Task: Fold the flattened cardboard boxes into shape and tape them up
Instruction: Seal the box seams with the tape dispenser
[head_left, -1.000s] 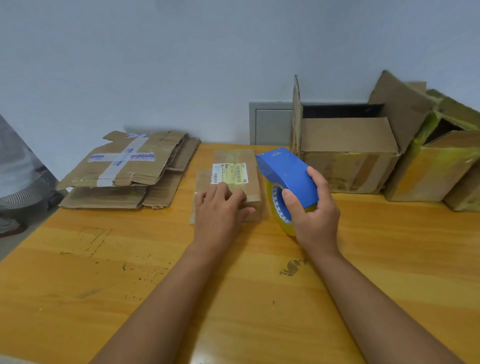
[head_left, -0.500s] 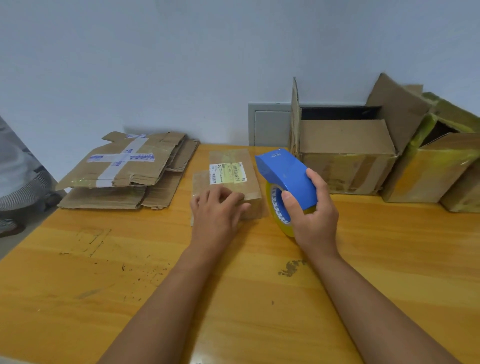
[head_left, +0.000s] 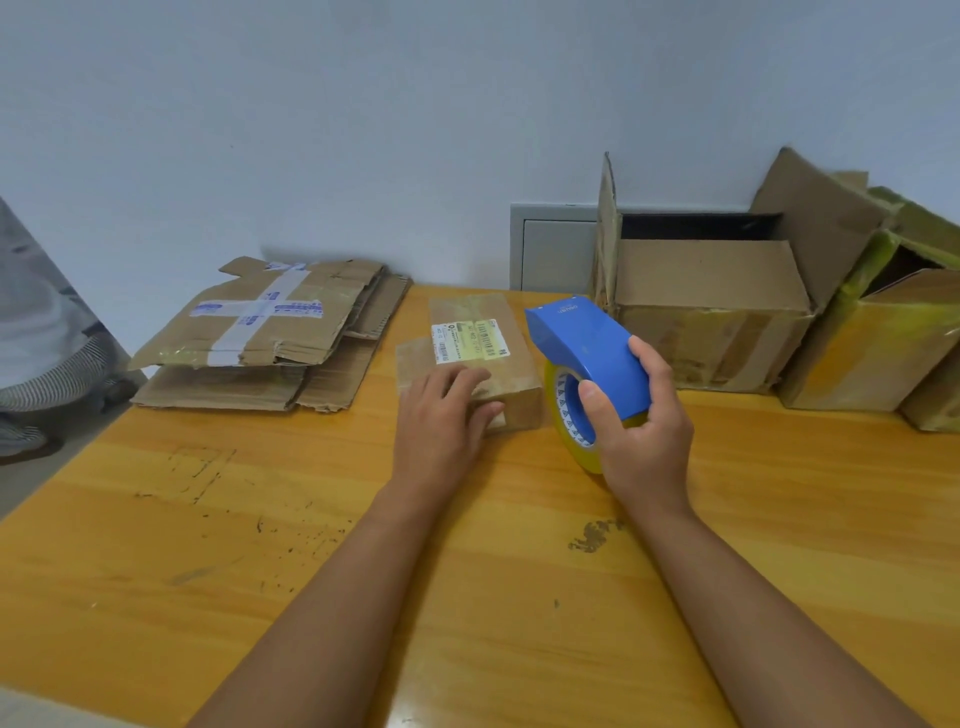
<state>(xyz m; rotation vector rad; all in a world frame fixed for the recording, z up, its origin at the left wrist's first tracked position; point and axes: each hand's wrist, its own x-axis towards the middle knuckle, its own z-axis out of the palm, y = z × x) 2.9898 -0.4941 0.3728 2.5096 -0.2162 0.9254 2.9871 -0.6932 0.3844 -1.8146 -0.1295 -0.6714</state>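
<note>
Brown cardboard is what my left hand (head_left: 444, 415) pins down: a small folded box (head_left: 488, 358) with a shipping label (head_left: 470, 340) on top, sitting mid-bench (head_left: 156, 545). The fingers lie flat over its near top edge, thumb at the front face, so I judge the hand is there to keep the box from sliding while tape goes on. My right hand (head_left: 641, 431) is wrapped around a blue tape dispenser (head_left: 587, 353), thumb against the yellowish roll (head_left: 569, 415), held just beside the box's right side and tilted nose-up — ready, I think, to lay a strip across the seam. Whether tape already joins dispenser and box I cannot tell. A stack of flattened boxes (head_left: 260, 332) waits at the far left, within reach for later; assembled boxes (head_left: 711, 322) are parked against the wall at the right — out of the working space.
</note>
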